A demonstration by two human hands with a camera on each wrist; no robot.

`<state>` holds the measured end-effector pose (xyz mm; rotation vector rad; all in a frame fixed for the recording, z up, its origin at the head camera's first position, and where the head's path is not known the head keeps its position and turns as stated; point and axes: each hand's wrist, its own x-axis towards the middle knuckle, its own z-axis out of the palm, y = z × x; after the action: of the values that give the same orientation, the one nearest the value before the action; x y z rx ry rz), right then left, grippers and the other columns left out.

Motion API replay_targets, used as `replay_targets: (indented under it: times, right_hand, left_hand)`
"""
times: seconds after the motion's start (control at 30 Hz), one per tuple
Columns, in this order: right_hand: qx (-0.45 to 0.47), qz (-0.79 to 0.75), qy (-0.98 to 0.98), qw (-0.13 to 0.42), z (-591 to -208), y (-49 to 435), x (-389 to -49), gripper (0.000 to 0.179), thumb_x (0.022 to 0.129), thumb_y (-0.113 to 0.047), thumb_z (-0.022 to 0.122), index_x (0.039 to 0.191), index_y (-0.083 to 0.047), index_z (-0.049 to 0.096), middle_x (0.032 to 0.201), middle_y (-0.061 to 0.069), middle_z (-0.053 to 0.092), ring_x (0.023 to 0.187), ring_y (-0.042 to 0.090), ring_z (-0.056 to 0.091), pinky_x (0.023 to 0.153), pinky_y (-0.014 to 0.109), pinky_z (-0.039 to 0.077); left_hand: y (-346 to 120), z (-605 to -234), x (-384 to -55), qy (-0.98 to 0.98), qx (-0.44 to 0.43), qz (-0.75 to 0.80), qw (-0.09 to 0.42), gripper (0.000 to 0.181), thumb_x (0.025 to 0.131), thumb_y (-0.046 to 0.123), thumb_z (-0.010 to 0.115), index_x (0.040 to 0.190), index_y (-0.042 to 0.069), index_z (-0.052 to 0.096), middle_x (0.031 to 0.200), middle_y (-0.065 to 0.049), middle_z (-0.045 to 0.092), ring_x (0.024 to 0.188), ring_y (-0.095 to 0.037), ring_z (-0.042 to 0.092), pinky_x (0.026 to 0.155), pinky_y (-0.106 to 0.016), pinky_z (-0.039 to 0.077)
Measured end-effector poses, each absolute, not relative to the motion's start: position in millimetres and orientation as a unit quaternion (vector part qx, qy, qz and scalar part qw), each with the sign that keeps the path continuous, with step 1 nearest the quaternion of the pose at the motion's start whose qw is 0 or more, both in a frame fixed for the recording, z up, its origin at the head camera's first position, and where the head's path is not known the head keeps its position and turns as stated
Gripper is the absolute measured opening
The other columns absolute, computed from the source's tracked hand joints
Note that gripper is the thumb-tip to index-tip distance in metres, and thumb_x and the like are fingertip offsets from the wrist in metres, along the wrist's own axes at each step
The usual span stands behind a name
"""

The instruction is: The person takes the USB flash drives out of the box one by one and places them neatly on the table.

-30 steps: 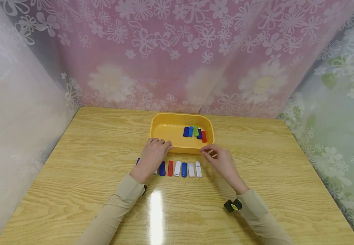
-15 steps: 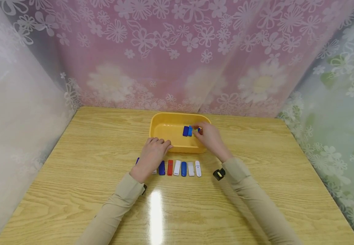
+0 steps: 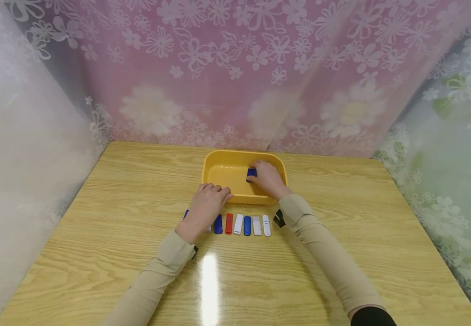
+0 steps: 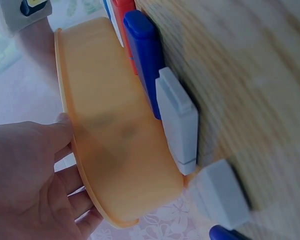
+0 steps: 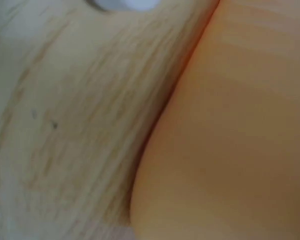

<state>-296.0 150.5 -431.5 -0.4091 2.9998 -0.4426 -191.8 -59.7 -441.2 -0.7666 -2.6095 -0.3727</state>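
My left hand (image 3: 206, 206) grips the near rim of the yellow plastic tub (image 3: 251, 199); in the left wrist view its thumb lies outside the wall and the fingers reach behind the rim. Inside the tub, at the right, my right hand (image 3: 268, 177) has thumb and fingertips at opposite ends of a dark blue USB stick (image 3: 251, 172). Its palm hides the other sticks there. Along the tub's near side runs a row of USB sticks, among them a red one (image 3: 229, 223), a blue one (image 3: 247, 225) and a white one (image 3: 266, 225).
The left hand covers the row's left part; its wrist view shows a white stick (image 4: 177, 122) beside a dark blue one (image 4: 144, 60). The wooden table (image 3: 145, 181) reaches back to a pink flowered curtain (image 3: 227, 68). The right wrist view shows mostly the tub wall (image 5: 230, 140).
My right hand has gone from the tub's near right rim into the tub, then left over the sticks to the dark blue one. The left hand keeps its grip on the rim.
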Motion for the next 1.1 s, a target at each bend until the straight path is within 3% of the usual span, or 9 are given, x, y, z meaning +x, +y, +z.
replay_targets:
  times: [0.3,0.5,0.6,0.77,0.97,1.1]
  right_hand:
    - [-0.158,-0.166,0.973,0.035,-433.2,155.5,-291.4,0.048,0.083,-0.022,0.086,0.125,-0.002,0.071,0.128,0.020,0.063,0.120,0.038,0.056,0.110,0.048,0.040]
    - [-0.161,-0.190,0.968,0.033,-428.8,153.9,-280.6,0.043,0.080,-0.018,0.088,0.117,-0.005,0.070,0.116,0.020,0.065,0.107,0.036,0.060,0.096,0.049,0.049]
    - [-0.153,-0.218,0.963,0.035,-427.9,153.6,-276.9,0.039,0.083,-0.012,0.085,0.116,-0.007,0.066,0.114,0.019,0.067,0.102,0.035,0.063,0.090,0.048,0.052]
    - [-0.124,-0.275,0.953,0.022,-425.9,157.7,-274.1,0.029,0.090,-0.006,0.077,0.118,-0.009,0.071,0.114,0.016,0.071,0.094,0.030,0.069,0.083,0.043,0.056]
    - [-0.104,-0.355,0.929,-0.002,-415.3,173.8,-260.8,0.031,0.095,-0.006,0.071,0.126,-0.008,0.071,0.119,0.017,0.069,0.089,0.029,0.070,0.069,0.036,0.057]
    - [-0.105,-0.418,0.902,-0.017,-403.8,189.1,-243.1,0.034,0.097,-0.009,0.070,0.130,-0.006,0.067,0.120,0.020,0.067,0.089,0.033,0.071,0.068,0.042,0.061]
  left_hand:
    - [-58.4,-440.3,-191.4,-0.932,-0.275,-0.131,0.195,0.024,0.105,0.029,0.055,0.094,0.013,0.069,0.081,-0.004,0.070,0.079,-0.024,0.063,0.088,-0.042,0.049]
    - [-59.8,-441.1,-192.0,-0.932,-0.273,-0.135,0.196,0.024,0.105,0.029,0.056,0.095,0.012,0.069,0.082,-0.005,0.070,0.079,-0.025,0.063,0.089,-0.043,0.049]
    - [-59.9,-440.9,-192.0,-0.932,-0.273,-0.135,0.195,0.023,0.104,0.029,0.057,0.094,0.012,0.069,0.081,-0.005,0.070,0.080,-0.025,0.064,0.088,-0.043,0.049]
    - [-59.5,-440.0,-191.7,-0.933,-0.272,-0.139,0.192,0.024,0.105,0.029,0.056,0.094,0.012,0.070,0.081,-0.005,0.070,0.080,-0.025,0.064,0.088,-0.042,0.049]
    - [-59.3,-440.9,-191.3,-0.931,-0.270,-0.147,0.197,0.024,0.104,0.027,0.057,0.092,0.010,0.070,0.080,-0.006,0.070,0.079,-0.025,0.064,0.088,-0.042,0.049]
    - [-59.6,-441.8,-191.1,-0.931,-0.270,-0.148,0.198,0.024,0.104,0.027,0.057,0.091,0.011,0.070,0.079,-0.005,0.070,0.079,-0.025,0.064,0.088,-0.042,0.049]
